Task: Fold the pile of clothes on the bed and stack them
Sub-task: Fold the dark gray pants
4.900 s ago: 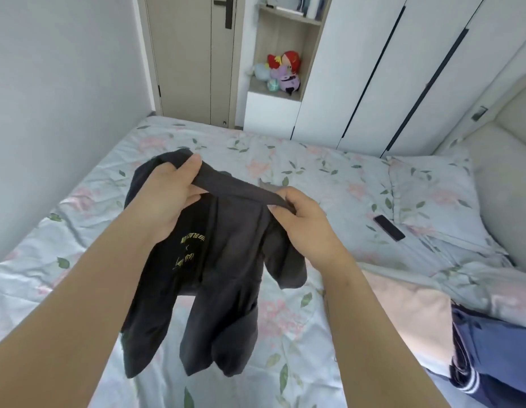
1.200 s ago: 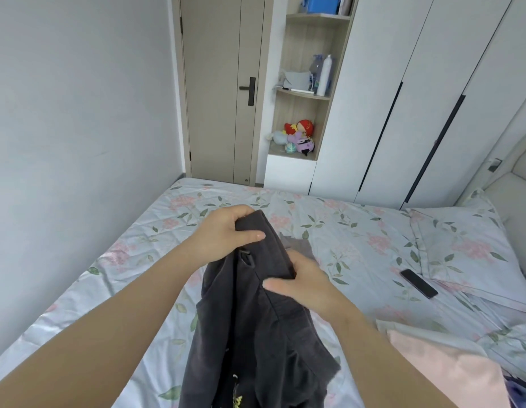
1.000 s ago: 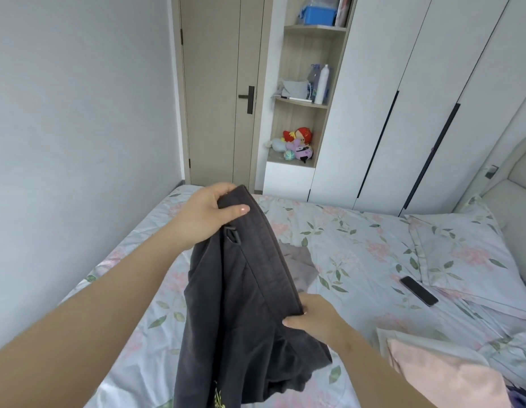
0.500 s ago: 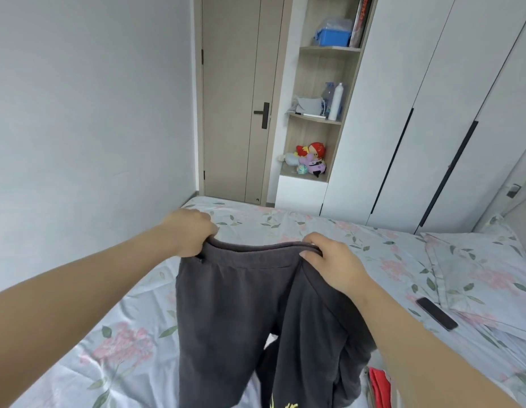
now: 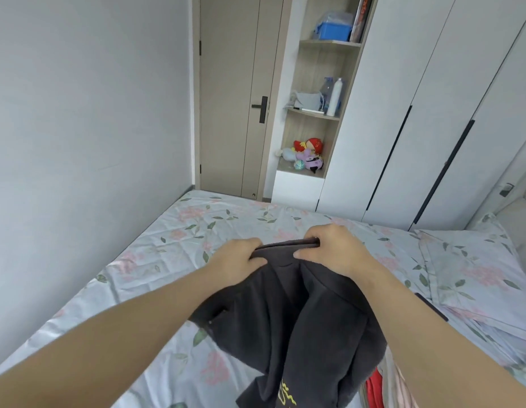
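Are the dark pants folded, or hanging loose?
Not folded. The left hand and right hand grip the waistband of the dark pants; the legs hang loose over the bed.

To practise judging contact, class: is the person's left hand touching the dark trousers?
Touching. The head view shows the left hand gripping the dark trousers at the waistband, with no gap between them.

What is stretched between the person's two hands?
In the head view, the waistband of the dark grey cloth garment spans the gap between the left hand and the right hand.
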The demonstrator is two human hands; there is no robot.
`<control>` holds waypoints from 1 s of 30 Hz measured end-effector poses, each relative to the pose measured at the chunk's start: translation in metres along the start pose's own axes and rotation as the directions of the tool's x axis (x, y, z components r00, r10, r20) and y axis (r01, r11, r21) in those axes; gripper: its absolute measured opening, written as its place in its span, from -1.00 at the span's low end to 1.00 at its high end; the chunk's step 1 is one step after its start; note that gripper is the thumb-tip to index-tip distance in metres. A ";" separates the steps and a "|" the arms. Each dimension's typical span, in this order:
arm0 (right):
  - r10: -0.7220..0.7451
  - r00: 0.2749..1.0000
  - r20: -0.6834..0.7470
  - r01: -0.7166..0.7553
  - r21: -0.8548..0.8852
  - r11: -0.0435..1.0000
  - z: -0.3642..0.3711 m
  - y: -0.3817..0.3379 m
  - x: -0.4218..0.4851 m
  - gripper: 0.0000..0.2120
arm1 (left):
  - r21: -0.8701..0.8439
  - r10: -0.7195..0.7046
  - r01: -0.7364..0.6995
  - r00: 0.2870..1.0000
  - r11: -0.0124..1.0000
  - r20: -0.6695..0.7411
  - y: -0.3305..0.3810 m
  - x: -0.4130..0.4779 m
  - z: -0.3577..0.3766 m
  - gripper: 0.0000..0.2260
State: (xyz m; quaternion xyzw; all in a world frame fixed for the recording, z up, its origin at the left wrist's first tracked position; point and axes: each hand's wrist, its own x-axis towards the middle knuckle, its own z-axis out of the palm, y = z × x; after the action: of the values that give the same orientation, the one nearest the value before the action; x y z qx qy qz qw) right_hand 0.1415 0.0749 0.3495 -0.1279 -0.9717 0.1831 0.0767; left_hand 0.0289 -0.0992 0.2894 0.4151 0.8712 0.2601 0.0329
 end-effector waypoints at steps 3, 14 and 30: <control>0.058 0.995 0.086 -0.041 -0.181 0.983 -0.002 0.011 -0.007 -0.80 | 0.033 0.103 -0.108 0.987 0.994 0.122 -0.005 0.008 -0.019 -0.88; 0.090 0.996 -0.030 -0.095 -0.278 0.956 -0.011 0.022 -0.005 -0.73 | 0.289 0.028 -0.128 0.945 0.949 0.327 -0.021 0.018 -0.090 -0.82; 0.343 0.866 0.363 -0.480 0.796 0.369 0.019 -0.023 -0.003 -0.91 | -0.415 -0.388 0.408 0.912 0.813 0.136 0.042 0.019 -0.039 -0.68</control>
State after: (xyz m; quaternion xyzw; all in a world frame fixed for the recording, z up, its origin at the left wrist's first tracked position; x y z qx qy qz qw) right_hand 0.1353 0.0474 0.3408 -0.2968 -0.6823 0.6679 0.0162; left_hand 0.0355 -0.0799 0.3459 0.2115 0.8572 0.4257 0.1978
